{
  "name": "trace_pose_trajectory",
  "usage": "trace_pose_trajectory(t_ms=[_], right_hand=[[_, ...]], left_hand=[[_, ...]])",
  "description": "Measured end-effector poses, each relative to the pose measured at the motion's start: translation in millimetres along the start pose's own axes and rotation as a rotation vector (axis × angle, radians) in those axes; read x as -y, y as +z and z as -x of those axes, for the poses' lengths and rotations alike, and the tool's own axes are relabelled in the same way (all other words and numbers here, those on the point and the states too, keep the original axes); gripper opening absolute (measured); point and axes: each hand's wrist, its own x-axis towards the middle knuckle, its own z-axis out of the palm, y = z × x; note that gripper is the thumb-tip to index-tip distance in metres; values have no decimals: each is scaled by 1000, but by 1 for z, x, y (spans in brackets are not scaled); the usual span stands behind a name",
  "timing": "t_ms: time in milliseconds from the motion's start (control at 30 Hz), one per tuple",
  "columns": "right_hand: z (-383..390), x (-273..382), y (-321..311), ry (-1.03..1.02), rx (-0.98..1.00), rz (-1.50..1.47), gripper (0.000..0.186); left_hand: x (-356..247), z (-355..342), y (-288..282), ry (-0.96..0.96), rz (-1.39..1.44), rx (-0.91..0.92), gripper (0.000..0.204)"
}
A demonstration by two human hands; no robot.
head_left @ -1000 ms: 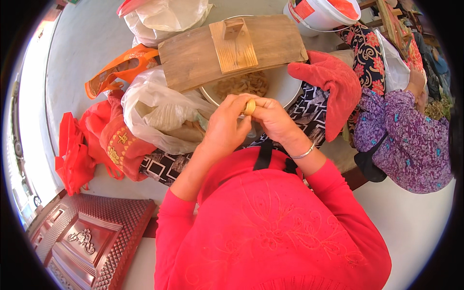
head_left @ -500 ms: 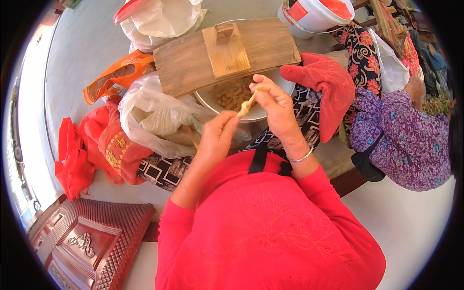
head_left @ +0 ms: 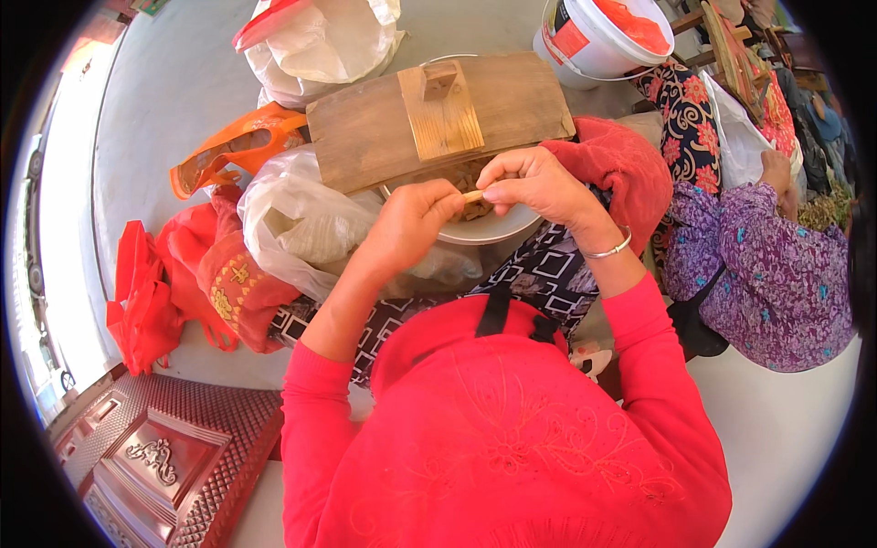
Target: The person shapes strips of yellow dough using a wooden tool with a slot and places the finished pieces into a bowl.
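Yellowish strip (head_left: pixel 472 196) at centre of frame, above basin (head_left: pixel 513 225). Left hand (head_left: pixel 411 226) and right hand (head_left: pixel 541 187) nearly closed, each pinching one end. Smooth grey floor (head_left: pixel 174 100) fills upper left. Strip's ends hidden by fingers; wooden board (head_left: pixel 361 128) covers much of basin; white bucket (head_left: pixel 594 57) cut off at top edge. Board flat, visibly grained; translucent plastic bag (head_left: pixel 279 205) crumpled, left of centre; dark red panel (head_left: pixel 178 457) glossy, embossed, lower left.

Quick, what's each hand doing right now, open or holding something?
Left hand: closed, pinching one end of a small yellowish piece.
Right hand: closed, pinching its other end.
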Motion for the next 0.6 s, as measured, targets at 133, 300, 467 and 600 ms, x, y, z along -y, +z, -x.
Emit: trace_pose_trajectory(t_ms=[133,300,467,600], right_hand=[[-21,-1,9,-234,-194,-36,8],[-52,-5,10,-361,-345,142,7],[-73,-18,1,-535,-523,469,10],[-75,-23,8,-624,-615,792,11]], left_hand=[[16,-18,-16,-41,228,-80,18],[27,-43,-36,-111,418,-160,14],[37,-64,-31,-104,341,-236,11],[53,-71,-23,-12,-130,-440,16]])
